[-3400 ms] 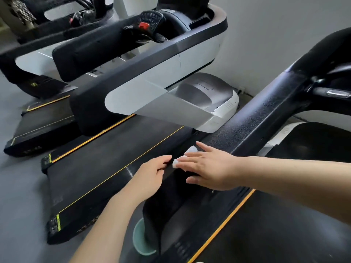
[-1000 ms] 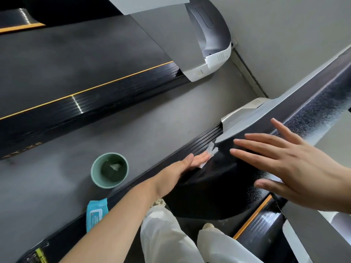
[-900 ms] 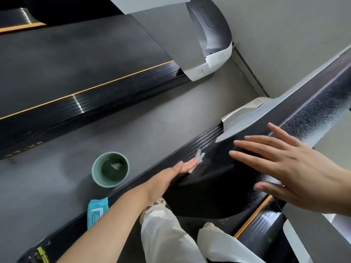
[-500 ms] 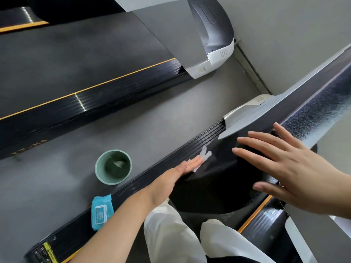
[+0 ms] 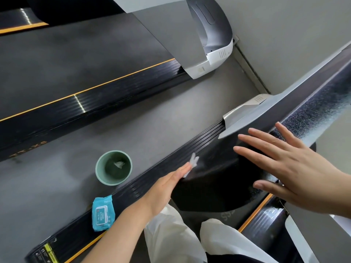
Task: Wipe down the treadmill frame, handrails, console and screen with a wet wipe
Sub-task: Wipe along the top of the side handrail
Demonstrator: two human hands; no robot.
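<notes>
at the bottom of the view, white trouser legs (image 5: 171, 238) are seen, standing on the treadmill deck beside its orange stripe (image 5: 254, 213). the left hand (image 5: 167, 188) is stretched forward with straight fingers, and a white wet wipe (image 5: 192, 162) is pressed under the fingertips against the outer face of the black handrail end (image 5: 214, 179); only a crumpled corner of the wipe is shown past the fingers. the right hand (image 5: 288, 168) is spread flat, fingers straight and apart, over the top of the same black rail; nothing is grasped by it, and whether it touches the surface cannot be told. a blue wipes pack (image 5: 103, 213) is laid against the ribbed black side rail (image 5: 152, 179) of the treadmill base, on the grey floor (image 5: 171, 114). just beyond it, a green cup (image 5: 113, 168) is set upright on the floor, with a scrap of white material inside. further off, a silver motor cover (image 5: 243, 111) is seen at the front of the rail, and a neighbouring treadmill (image 5: 76, 73) with its own grey and white cover (image 5: 212, 40) is placed alongside, near the wall.
</notes>
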